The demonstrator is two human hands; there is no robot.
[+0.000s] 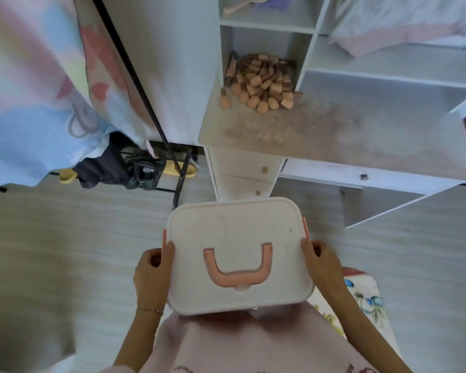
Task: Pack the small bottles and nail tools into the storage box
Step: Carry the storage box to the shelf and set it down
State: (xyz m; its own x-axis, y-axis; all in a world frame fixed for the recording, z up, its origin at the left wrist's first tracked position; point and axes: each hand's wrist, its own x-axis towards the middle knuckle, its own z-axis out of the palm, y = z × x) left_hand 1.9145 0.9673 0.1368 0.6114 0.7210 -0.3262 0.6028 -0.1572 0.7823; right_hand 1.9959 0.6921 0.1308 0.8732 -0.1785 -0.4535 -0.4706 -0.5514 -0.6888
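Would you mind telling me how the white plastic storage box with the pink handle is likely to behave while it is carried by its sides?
The white plastic storage box looks rigid, so it should probably keep its shape between the left hand and the right hand. Its smooth lid may be slippery. The pink handle lies flat, unused, so a side grip could let it tilt.

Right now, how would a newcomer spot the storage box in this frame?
Start at the white desk with the pile of wooden blocks, then drop to the lap below. The storage box is the white rounded-corner case gripped at its sides by the left hand and right hand; its pink U-shaped handle sets it apart.
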